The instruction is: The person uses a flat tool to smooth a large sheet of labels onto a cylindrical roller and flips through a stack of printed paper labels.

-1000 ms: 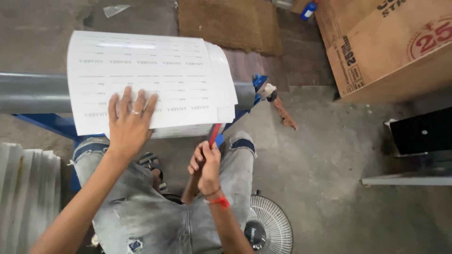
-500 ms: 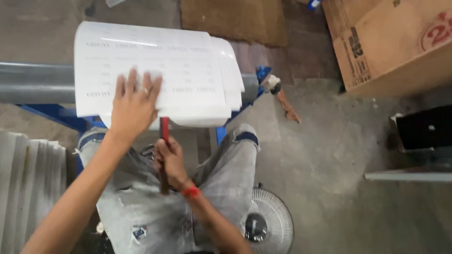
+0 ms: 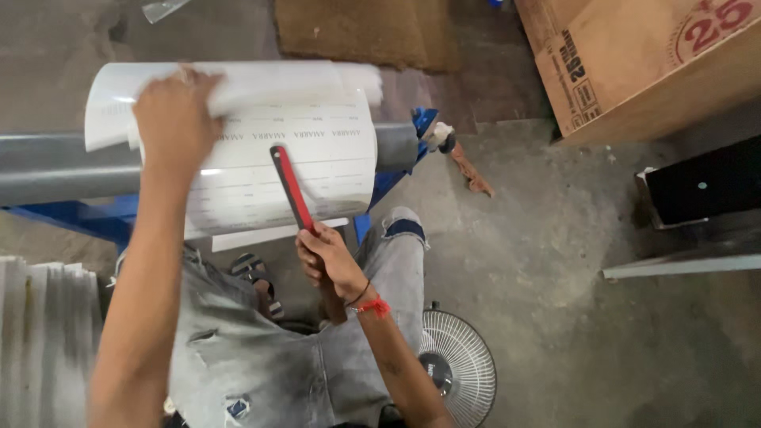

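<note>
Two hands: left pressing sheet flat on pipe; right gripping red tool. Risk: sheet slipping, creasing.

Dim, flat indoor light, no hard shadows. Mild glare on the white sheets under my left hand, which is motion-blurred. Floor soft, slight wide-angle stretch at edges.

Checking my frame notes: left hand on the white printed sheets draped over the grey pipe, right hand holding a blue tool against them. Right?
Not quite: the tool is red with a dark edge, not blue, as the head view shows. The rest holds: the left hand is on the white printed sheets draped over the grey pipe, and the right hand holds the tool against them.
</note>
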